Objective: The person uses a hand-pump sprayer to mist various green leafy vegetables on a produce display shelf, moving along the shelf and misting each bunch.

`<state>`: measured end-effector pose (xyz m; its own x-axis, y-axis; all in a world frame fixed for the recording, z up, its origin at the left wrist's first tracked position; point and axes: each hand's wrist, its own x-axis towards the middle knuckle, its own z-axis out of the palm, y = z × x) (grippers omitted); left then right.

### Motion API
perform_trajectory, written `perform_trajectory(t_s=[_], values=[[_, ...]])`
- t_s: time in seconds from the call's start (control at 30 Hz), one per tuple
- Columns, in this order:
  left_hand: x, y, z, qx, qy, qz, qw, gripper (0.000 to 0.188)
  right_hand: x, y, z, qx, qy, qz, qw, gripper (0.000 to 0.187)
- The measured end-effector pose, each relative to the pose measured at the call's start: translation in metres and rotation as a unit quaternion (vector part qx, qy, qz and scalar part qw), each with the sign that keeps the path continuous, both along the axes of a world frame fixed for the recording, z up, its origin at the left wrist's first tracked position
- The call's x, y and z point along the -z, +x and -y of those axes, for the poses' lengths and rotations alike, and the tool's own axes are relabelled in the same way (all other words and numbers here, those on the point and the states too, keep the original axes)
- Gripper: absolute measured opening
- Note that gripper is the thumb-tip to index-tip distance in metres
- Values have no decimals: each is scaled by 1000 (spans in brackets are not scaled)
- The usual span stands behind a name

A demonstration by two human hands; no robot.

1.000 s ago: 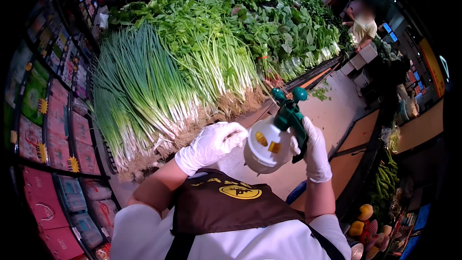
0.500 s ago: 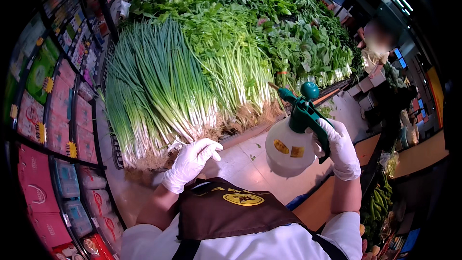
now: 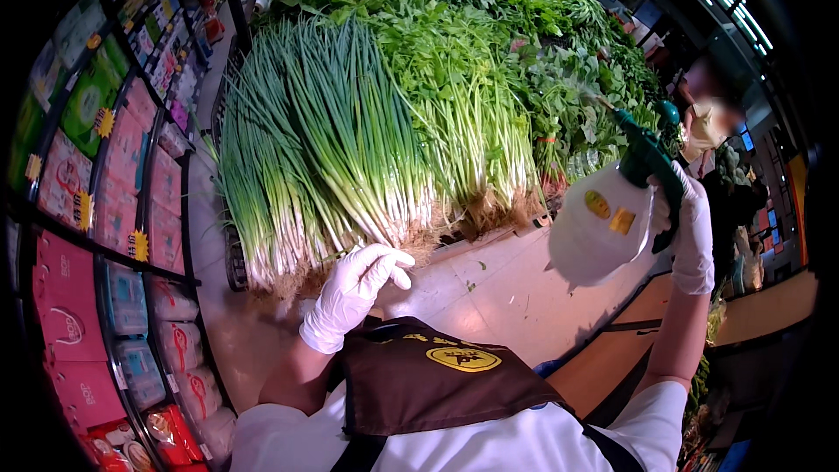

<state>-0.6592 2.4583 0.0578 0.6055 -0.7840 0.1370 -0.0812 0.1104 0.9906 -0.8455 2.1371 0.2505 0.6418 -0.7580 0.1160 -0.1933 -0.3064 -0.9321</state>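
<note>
My right hand [image 3: 693, 232], in a white glove, grips the green handle of a pump spray bottle [image 3: 603, 223] with a white body. Its nozzle points up and left towards the leafy greens [image 3: 572, 79], and a faint mist shows near the tip. My left hand [image 3: 357, 290], also gloved, hangs in front of my apron near the root ends of the spring onions [image 3: 350, 140]. Its fingers are curled together, with nothing seen in them. Beside the spring onions lies a pale-stemmed leafy vegetable [image 3: 476, 114] with its roots on.
Shelves of packaged goods [image 3: 114, 175] stand close on my left. Below the vegetables is a tiled floor [image 3: 489, 293]. At the right are brown boards [image 3: 594, 367], and a person [image 3: 708, 122] stands farther back.
My right hand has carried the spray bottle right and upward, and its nozzle now sits over the leafy greens. The whole view has shifted slightly. My left hand keeps nearly the same pose.
</note>
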Motion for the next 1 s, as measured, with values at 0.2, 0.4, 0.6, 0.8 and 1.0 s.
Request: perform_trajectory(t_s=[0.2,0.4,0.6,0.8,1.0], values=[[4,1,-21,-25,0,-35,999,28,-12,22,5,18,-59,-50,997,41],[3,2,-29,-27,-5,-39,999,28,-24,19,-26,-103,-81,-86,988,47],[-7,11,-21,3,31,-43,999,26,-36,60,-63,-238,6,-110,965,65],[-20,15,49,111,-1,118,987,93,-43,104,-87,-268,-37,-88,959,53],[-38,14,72,102,-130,72,984,93,-47,122,-117,-161,-86,-115,976,45]])
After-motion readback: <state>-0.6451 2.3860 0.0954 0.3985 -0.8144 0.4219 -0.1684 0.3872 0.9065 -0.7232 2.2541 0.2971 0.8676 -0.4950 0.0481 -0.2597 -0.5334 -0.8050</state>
